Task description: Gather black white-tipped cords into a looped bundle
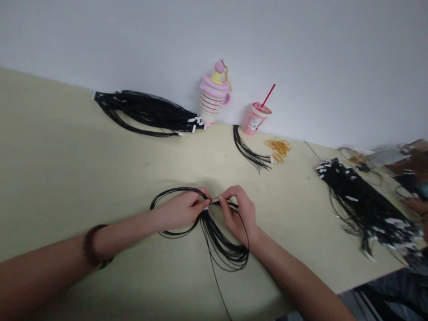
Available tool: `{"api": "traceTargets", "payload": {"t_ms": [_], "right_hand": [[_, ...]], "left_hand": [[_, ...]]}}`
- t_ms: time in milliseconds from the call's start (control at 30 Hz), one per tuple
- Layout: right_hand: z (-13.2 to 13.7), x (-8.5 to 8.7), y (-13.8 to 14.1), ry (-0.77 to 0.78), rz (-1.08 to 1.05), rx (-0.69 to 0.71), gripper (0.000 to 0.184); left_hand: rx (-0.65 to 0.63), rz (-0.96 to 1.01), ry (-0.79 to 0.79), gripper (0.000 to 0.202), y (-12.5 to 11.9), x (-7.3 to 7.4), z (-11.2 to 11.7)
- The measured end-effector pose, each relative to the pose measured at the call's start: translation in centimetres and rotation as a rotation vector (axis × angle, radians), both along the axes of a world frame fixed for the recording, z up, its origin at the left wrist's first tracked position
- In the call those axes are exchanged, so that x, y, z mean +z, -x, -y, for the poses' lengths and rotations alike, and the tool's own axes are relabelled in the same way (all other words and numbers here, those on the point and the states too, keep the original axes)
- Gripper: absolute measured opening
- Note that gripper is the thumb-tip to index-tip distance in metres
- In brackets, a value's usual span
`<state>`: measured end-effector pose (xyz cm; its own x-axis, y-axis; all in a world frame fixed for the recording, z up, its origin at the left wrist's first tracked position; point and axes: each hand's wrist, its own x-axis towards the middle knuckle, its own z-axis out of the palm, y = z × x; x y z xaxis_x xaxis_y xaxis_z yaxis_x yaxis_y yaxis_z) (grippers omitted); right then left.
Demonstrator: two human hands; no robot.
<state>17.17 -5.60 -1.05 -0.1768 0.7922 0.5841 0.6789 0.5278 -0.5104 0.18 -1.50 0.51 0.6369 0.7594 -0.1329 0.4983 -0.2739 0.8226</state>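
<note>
A bundle of thin black wires (225,240) is looped on both sides of a pinched middle, with a white piece showing at that point. My left hand (189,207) is closed on the bundle there, thumb and fingers pressed together. Just to the right, my right hand (240,216) pinches a thin tan strand that looks like a rubber band, close to the left fingertips. Some black wire passes by the right fingers and partly under them. One loose wire trails from the bundle toward the front edge of the view.
Against the wall lie a long black wire bundle (150,111), a pink striped cup (212,101) and a drink cup with a straw (257,119). A small wire bundle (249,151) sits by yellow rubber bands (278,148). Rightward are piled black wires (364,200) and another person's hand (414,205).
</note>
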Motion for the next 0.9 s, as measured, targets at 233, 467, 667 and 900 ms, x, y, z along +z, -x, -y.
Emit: {"api": "traceTargets", "payload": {"t_ms": [233,467,667,900], "right_hand": [[0.24,-0.03,-0.22,0.051,0.074,0.061,0.012],[0.10,0.04,-0.36,0.119,0.014,0.046,0.013],[0.06,-0.09,-0.48,0.181,-0.077,0.001,0.012],[0.18,0.13,-0.69,0.157,-0.047,-0.004,0.010]], "left_hand": [[-0.013,0.017,0.037,0.026,0.03,-0.07,0.03],[-0.016,0.011,0.064,0.028,0.04,-0.72,-0.09],[-0.017,0.010,0.077,0.028,0.01,-0.67,-0.06],[-0.017,-0.002,0.072,0.028,0.05,-0.50,-0.07]]}}
